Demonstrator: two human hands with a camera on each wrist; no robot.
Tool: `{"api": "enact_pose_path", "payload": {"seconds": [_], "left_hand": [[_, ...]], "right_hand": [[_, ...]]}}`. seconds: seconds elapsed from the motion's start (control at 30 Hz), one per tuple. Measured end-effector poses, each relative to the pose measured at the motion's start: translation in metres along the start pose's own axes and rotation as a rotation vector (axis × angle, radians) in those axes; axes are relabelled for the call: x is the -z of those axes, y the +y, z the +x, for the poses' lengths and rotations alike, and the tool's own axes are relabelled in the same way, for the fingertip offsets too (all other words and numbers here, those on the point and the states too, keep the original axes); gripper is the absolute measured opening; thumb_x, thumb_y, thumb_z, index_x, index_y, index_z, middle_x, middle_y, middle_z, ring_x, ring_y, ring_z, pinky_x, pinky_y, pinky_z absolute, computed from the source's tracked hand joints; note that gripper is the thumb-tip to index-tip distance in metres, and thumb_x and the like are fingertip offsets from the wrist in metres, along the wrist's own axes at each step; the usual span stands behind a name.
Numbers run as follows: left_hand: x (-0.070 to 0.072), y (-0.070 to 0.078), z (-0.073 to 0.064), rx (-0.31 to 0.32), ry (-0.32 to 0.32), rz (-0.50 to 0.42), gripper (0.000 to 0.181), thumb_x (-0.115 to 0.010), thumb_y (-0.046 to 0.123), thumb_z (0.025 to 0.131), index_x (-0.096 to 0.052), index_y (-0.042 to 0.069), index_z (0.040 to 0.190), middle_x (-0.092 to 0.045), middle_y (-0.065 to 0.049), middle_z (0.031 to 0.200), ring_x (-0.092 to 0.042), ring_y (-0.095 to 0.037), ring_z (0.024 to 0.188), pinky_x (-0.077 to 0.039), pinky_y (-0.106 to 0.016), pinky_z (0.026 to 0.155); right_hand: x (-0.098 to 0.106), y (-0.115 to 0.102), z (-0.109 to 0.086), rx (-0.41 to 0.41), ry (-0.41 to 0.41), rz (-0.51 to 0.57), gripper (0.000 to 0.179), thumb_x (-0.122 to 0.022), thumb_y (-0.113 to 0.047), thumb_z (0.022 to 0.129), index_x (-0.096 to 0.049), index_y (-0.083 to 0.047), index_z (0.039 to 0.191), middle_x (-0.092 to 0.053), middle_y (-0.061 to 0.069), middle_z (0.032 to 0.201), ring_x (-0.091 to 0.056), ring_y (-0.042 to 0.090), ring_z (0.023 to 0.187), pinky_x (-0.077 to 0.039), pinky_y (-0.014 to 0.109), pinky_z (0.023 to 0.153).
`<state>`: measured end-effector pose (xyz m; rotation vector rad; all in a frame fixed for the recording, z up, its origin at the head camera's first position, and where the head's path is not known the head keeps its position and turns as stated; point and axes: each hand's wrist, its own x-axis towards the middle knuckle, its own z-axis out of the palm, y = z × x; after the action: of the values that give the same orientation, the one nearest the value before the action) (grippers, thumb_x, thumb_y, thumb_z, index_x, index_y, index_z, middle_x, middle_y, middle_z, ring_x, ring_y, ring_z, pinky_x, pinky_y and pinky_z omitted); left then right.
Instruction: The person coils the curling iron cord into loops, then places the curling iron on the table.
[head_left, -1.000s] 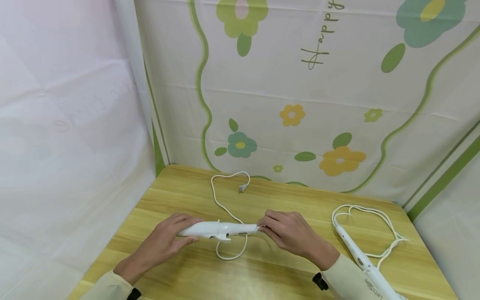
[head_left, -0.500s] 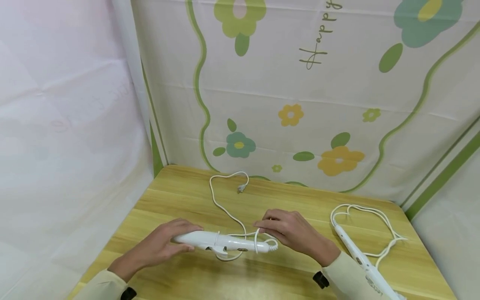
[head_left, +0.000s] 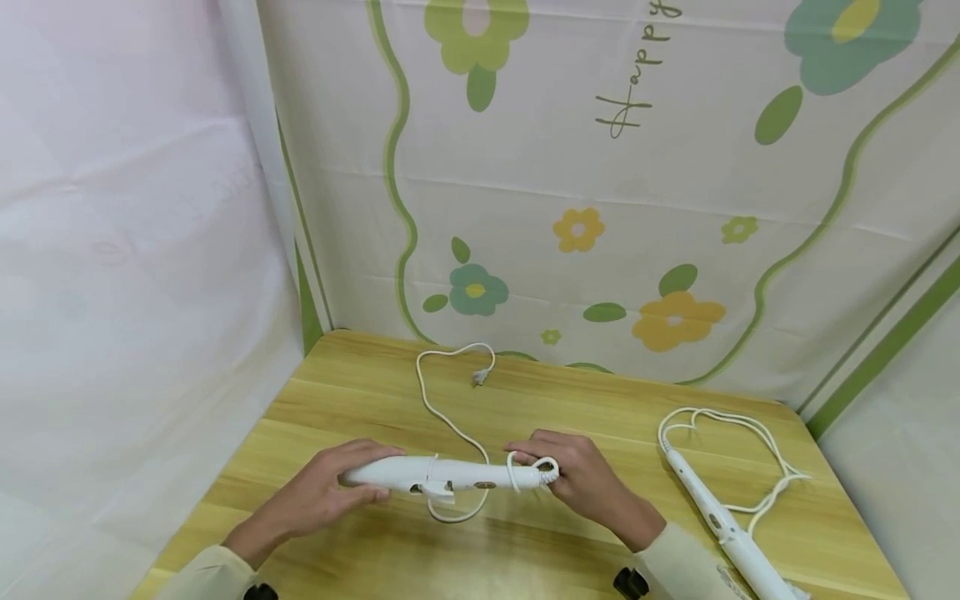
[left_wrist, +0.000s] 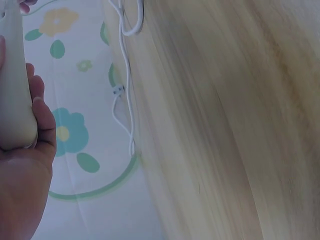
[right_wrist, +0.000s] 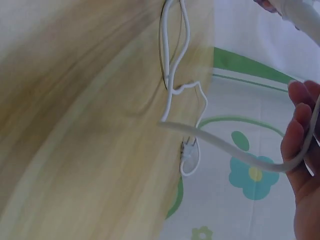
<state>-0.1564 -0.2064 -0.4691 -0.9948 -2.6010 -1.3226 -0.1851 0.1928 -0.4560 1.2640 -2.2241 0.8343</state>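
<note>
A white curling iron (head_left: 393,472) lies level across the middle of the head view, held above the table. My left hand (head_left: 333,487) grips its thick end, with the thumb below and the fingers above; the left wrist view shows the palm wrapped round that rounded end (left_wrist: 15,100). At the slim handle end, my right hand (head_left: 585,479) holds the white power cord (right_wrist: 230,150), which runs across its curled fingers. A turn of cord loops over the handle near its ribbed end. The rest trails back to a plug (head_left: 480,377) on the table.
A second white curling iron (head_left: 708,508) lies on the wooden table (head_left: 360,375) at the right, near my right sleeve, its cord (head_left: 783,454) looped behind it. A flower-printed cloth (head_left: 525,192) hangs behind the table; a white cloth (head_left: 135,333) hangs left.
My right hand has drawn the cord round the handle end, so a loop now lies over it. The handle end dipped, then rose slightly. My left hand keeps its grip.
</note>
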Motion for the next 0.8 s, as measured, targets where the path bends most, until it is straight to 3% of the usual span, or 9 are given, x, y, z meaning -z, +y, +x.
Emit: {"api": "enact_pose_path", "payload": {"seconds": [0.23, 0.37, 0.53, 0.7, 0.8], "left_hand": [[-0.008, 0.003, 0.003, 0.036, 0.086, 0.01, 0.046, -0.084, 0.019, 0.096, -0.073, 0.018, 0.14, -0.078, -0.002, 0.128, -0.068, -0.004, 0.105, -0.055, -0.027, 0.083], [-0.013, 0.004, 0.004, 0.051, 0.119, 0.011, 0.046, -0.085, 0.02, 0.096, -0.074, 0.019, 0.14, -0.079, 0.001, 0.125, -0.068, -0.004, 0.103, -0.056, -0.027, 0.083], [-0.018, 0.007, 0.007, 0.064, 0.177, 0.061, 0.048, -0.086, 0.025, 0.095, -0.074, 0.025, 0.141, -0.079, 0.004, 0.125, -0.07, -0.006, 0.107, -0.058, -0.03, 0.087], [-0.02, 0.013, 0.011, 0.074, 0.247, 0.165, 0.049, -0.089, 0.026, 0.092, -0.075, 0.026, 0.139, -0.078, 0.004, 0.131, -0.072, -0.013, 0.114, -0.06, -0.036, 0.091], [-0.022, 0.018, 0.014, 0.068, 0.269, 0.211, 0.051, -0.09, 0.024, 0.09, -0.075, 0.025, 0.139, -0.078, 0.004, 0.129, -0.073, -0.015, 0.112, -0.061, -0.038, 0.09]], "right_hand": [[-0.012, -0.009, -0.003, -0.179, 0.112, 0.088, 0.024, -0.077, 0.005, 0.094, -0.085, -0.007, 0.114, -0.072, -0.005, 0.08, -0.042, -0.008, 0.066, -0.04, 0.01, 0.056], [-0.017, -0.012, -0.006, -0.238, 0.145, 0.076, 0.025, -0.077, 0.009, 0.093, -0.084, -0.003, 0.114, -0.078, 0.002, 0.087, -0.044, -0.008, 0.068, -0.043, 0.013, 0.058], [-0.018, -0.016, -0.007, -0.3, 0.15, 0.067, 0.019, -0.074, 0.009, 0.096, -0.084, -0.006, 0.097, -0.078, 0.001, 0.084, -0.036, -0.011, 0.06, -0.036, 0.011, 0.05], [-0.019, -0.019, -0.004, -0.314, 0.124, 0.026, 0.019, -0.074, 0.003, 0.1, -0.081, -0.011, 0.089, -0.079, -0.002, 0.081, -0.052, -0.009, 0.061, -0.038, 0.01, 0.05], [-0.02, -0.021, -0.004, -0.32, 0.111, -0.015, 0.02, -0.076, -0.001, 0.1, -0.079, -0.013, 0.085, -0.078, -0.004, 0.078, -0.053, -0.009, 0.062, -0.04, 0.01, 0.051]]}}
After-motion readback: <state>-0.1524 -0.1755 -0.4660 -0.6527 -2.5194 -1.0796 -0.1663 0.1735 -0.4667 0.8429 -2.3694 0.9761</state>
